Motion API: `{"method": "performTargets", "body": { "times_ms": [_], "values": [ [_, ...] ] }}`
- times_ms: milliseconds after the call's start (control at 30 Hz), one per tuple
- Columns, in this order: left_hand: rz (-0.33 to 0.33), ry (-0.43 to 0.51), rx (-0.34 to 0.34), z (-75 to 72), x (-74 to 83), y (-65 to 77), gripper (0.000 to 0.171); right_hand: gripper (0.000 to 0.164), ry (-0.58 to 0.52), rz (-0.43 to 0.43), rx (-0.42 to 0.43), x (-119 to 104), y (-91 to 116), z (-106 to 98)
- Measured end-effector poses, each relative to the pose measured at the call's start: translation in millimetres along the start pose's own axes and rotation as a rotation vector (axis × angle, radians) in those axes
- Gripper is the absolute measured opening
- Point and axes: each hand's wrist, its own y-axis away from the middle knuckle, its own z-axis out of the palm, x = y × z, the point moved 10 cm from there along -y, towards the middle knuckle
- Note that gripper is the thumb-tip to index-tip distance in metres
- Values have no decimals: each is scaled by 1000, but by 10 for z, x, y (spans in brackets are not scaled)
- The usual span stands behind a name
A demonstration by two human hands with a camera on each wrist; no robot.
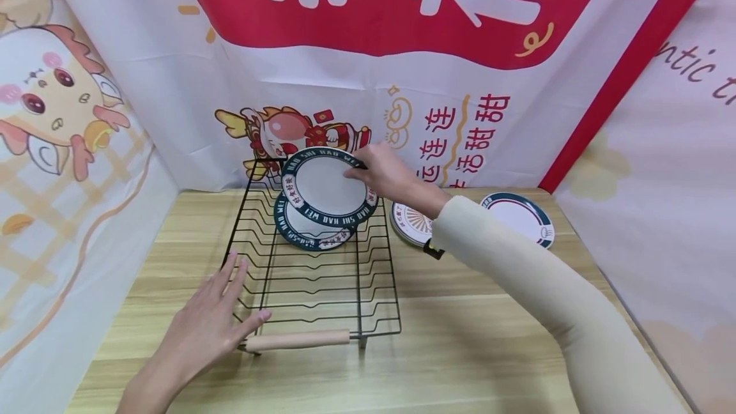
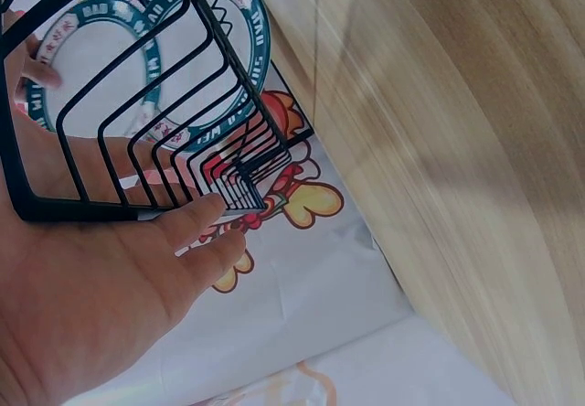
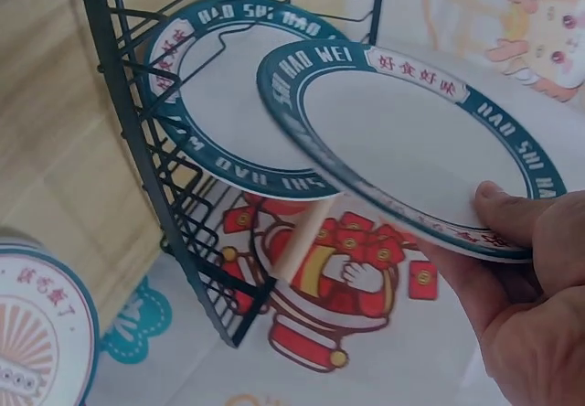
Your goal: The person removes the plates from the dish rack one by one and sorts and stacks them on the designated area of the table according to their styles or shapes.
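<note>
My right hand pinches the rim of a white plate with a dark green lettered border, thumb on its face, as the right wrist view shows. This plate is tilted above the rear of a black wire dish rack. Behind and below it, a matching plate leans in the rack's slots. Against the rack's left side rests my left hand, its fingers spread and fairly straight. The left wrist view shows those fingers along the wire side.
Right of the rack lies a stack of plates with a fan pattern, partly behind my right sleeve. Farther right is another green-rimmed plate. The rack has a wooden handle at its front. A printed cloth hangs behind the wooden table.
</note>
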Motion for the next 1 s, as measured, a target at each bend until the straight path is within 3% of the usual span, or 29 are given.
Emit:
{"method": "performTargets", "body": {
  "times_ms": [200,333,500,700,1000],
  "values": [
    [3,10,-3,10,8,-9,104,21,39,26,33,-6,248,-277],
    [1,8,-5,17,1,-12,104,17,71,8,66,-45,408,-463],
    [3,8,-5,16,5,0,104,23,37,15,80,-10,620,-628],
    [12,11,0,22,21,36,103,20,38,89,83,140,944,-798],
    [9,4,-7,18,9,-9,105,31,74,204,111,410,1434,-1076]
  ]
}}
